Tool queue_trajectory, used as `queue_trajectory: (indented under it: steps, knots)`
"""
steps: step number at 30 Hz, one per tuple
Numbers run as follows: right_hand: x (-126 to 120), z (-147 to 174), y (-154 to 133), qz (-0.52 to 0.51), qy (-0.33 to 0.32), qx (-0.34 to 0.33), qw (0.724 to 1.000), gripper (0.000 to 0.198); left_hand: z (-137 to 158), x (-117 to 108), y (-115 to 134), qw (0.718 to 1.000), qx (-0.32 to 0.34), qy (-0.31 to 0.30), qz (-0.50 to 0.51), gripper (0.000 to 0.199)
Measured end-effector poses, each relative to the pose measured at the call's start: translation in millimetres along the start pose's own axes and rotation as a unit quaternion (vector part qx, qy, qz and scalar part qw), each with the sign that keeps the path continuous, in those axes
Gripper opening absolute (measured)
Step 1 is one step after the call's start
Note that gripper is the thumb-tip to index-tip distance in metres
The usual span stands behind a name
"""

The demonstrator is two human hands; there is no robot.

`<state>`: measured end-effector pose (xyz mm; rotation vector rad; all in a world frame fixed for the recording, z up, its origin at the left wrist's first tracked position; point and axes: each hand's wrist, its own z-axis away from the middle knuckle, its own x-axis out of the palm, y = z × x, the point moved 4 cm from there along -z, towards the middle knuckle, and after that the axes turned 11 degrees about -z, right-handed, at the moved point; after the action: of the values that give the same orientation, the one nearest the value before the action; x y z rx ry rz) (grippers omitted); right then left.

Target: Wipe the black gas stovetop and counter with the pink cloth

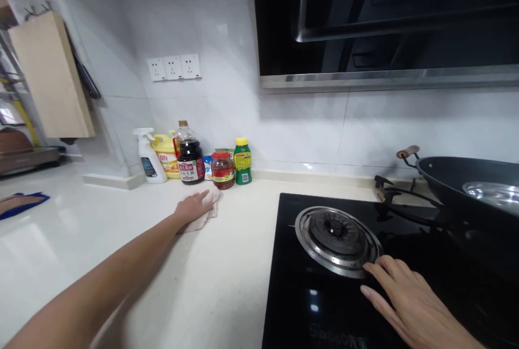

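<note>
My left hand (pixel 193 209) reaches across the white countertop (pixel 227 273) and grips a pale pink cloth (pixel 206 222), pressing it onto the surface just in front of the bottles. Closest to it are a red-lidded jar (pixel 223 171) and a dark soy sauce bottle (pixel 190 159). On the black glass gas stove (pixel 324 305), my right hand (pixel 409 297) rests with its fingers apart and nothing in them. Its fingertips are at the edge of the round metal burner (pixel 338 238); whether they touch the ring I cannot tell.
Along the wall stand a white spray bottle (pixel 151 157), a yellow jug (pixel 167 157) and a green bottle (pixel 243 162). A wok (pixel 450 181) sits on the stove's right. The range hood (pixel 381 81) overhangs it. At far left, another person's hand (pixel 14 203) lies on a blue cloth (pixel 34 198).
</note>
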<state>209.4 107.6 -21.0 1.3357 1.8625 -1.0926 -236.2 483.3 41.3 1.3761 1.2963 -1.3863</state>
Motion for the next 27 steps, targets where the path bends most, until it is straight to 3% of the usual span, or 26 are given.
queue_trajectory:
  steps: [4,7,12,17,20,23,27]
  knots:
    - [1,-2,-9,0.015,0.015,0.006,1.000,0.039,30,3,45,0.994,0.111,0.010,0.012,0.077]
    - [-4,-5,-14,0.015,0.009,0.016,1.000,0.037,30,2,75,0.989,0.147,0.012,0.024,0.076]
    - [-12,-6,-21,0.001,-0.006,0.005,1.000,0.039,-10,-3,124,0.985,0.168,0.019,0.042,0.076]
    - [-10,-6,-17,0.006,-0.010,0.005,1.000,0.037,-61,-8,187,0.984,0.165,0.027,0.063,0.082]
    - [-11,-6,-17,0.025,-0.020,0.004,0.999,0.037,-76,-10,222,0.983,0.164,0.027,0.080,0.084]
    - [-17,-10,-23,0.028,-0.031,0.006,0.999,0.035,-74,-12,242,0.978,0.185,0.018,0.094,0.076]
    - [-22,-15,-33,0.014,-0.029,0.004,0.999,0.032,-47,-16,244,0.972,0.207,0.015,0.113,0.065]
